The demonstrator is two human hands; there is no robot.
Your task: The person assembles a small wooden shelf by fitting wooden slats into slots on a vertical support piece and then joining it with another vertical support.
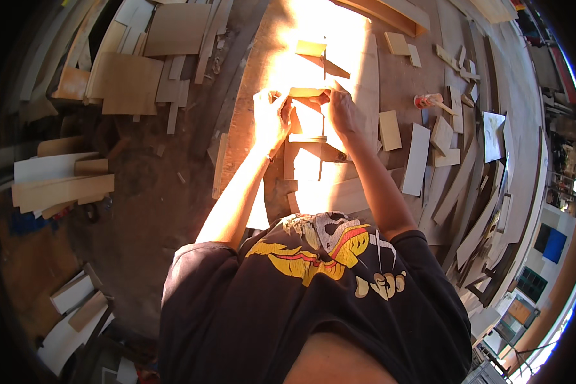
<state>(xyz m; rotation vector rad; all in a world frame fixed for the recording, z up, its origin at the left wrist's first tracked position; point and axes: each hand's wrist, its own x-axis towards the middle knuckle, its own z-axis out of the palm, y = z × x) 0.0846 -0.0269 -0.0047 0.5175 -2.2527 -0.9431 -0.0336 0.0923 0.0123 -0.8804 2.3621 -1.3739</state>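
A small pale wooden strip (306, 92) spans the gap between my two hands over the sunlit workbench. My left hand (272, 118) pinches its left end, and my right hand (341, 110) grips the right end. Farther along the bench, a similar wooden piece (310, 48) stands in line with it and casts a dark shadow. Nearer to me, another thin wooden piece (307, 138) shows its top edge. Strong glare washes out the bench surface around them, so I cannot tell whether the held strip touches what is beneath.
Several wooden offcuts (390, 130) lie right of my hands, with a red-and-white container (427, 100) and a white board (416, 159) among them. Stacked panels (132, 83) fill the far left. Boards (63, 185) rest lower on the left. A long wooden frame (397, 14) lies at the far end.
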